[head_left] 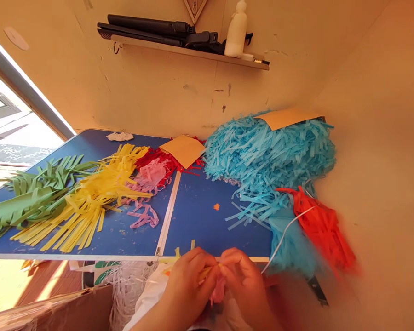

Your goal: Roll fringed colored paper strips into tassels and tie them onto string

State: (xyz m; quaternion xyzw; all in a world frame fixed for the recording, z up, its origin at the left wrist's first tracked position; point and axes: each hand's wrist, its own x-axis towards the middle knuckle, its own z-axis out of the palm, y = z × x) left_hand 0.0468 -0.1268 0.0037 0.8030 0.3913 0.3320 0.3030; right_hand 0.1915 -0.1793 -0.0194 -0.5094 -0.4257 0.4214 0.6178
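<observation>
At the table's front edge my left hand (191, 278) and my right hand (243, 280) meet, fingertips pinched together. My left hand is closed on a yellow paper tassel (204, 274); a few of its pale strips stick out beyond the knuckles. What my right fingers pinch is too small to make out. Pink paper (218, 290) hangs below the fingertips. A white string (290, 226) runs from beside my right hand up to the right, past a blue paper tassel (290, 243) and a red paper tassel (322, 225), which hang at the table's right end.
On the blue table (200, 207) lie green fringed paper (31, 202), yellow fringed paper (100, 188), pink strips (153, 172) and a large blue heap (272, 151). Orange sheets (184, 151) rest on the piles. A wall shelf (193, 49) holds a white bottle (236, 32). A cardboard box (62, 310) stands lower left.
</observation>
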